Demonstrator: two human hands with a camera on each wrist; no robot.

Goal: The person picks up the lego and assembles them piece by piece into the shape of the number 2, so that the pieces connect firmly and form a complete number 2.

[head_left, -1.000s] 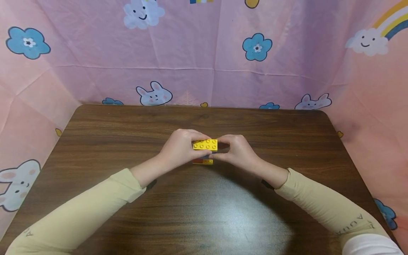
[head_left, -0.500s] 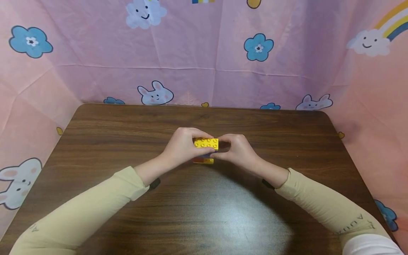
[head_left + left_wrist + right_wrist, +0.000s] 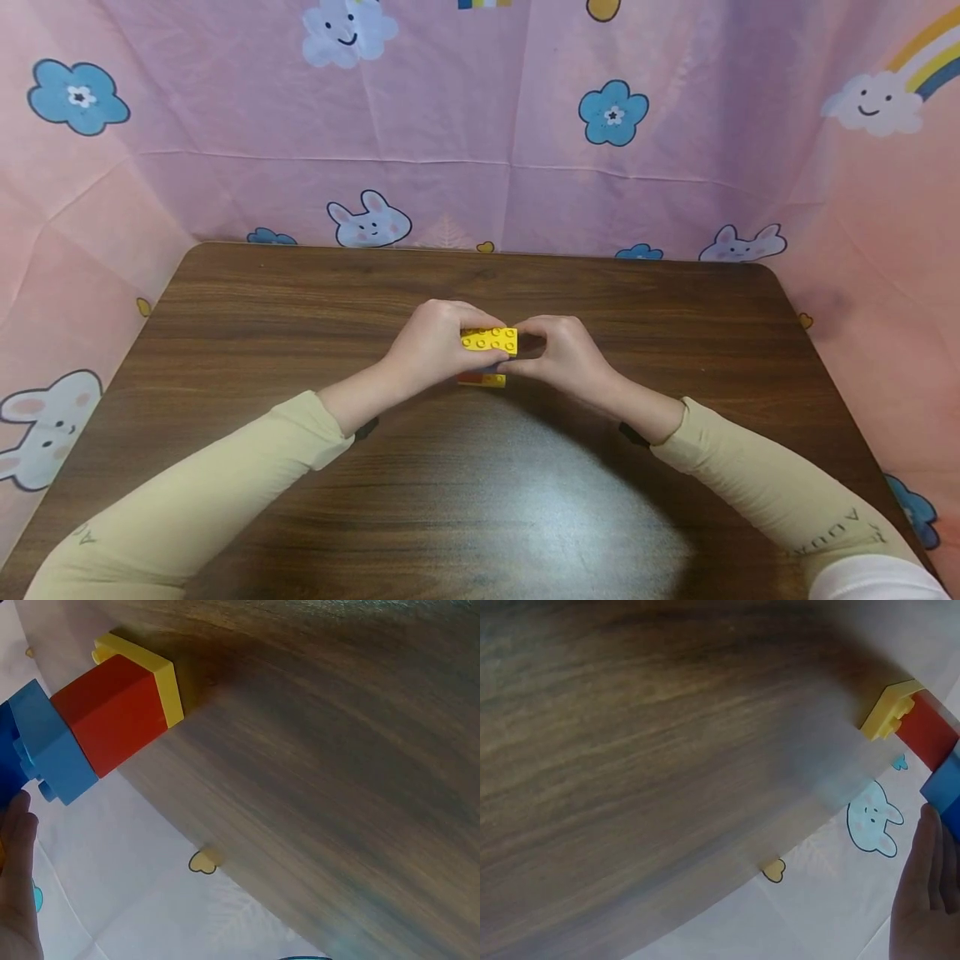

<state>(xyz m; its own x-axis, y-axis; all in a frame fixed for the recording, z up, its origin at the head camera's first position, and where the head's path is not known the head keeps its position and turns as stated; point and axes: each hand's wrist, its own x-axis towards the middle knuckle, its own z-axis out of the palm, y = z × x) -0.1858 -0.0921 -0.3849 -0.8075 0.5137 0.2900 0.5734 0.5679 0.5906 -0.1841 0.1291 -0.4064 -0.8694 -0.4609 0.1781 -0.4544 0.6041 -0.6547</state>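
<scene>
A toy-brick tower stands on the brown table. On its top sits a yellow brick (image 3: 492, 341) with rows of studs, and my left hand (image 3: 429, 340) grips this between thumb and fingers from the left. Below come a dark blue brick (image 3: 7, 754), a light blue brick (image 3: 54, 746), a red brick (image 3: 112, 712) and a thin yellow base piece (image 3: 494, 381), whose studs jut out at the right. From the right, my right hand (image 3: 564, 357) pinches the dark blue brick, fingertips at the blue layers in the right wrist view. The fingers hide much of the tower's middle.
The wooden table (image 3: 480, 500) has rounded far corners and a bright glare patch near its front. A pink patterned cloth (image 3: 450, 125) hangs behind it and along both sides. Dark wrist cameras sit under both wrists.
My left thumb and fingers have shifted slightly to the right along the yellow top brick. The right hand keeps its hold, and the tower stays in place while the head view drifts a little.
</scene>
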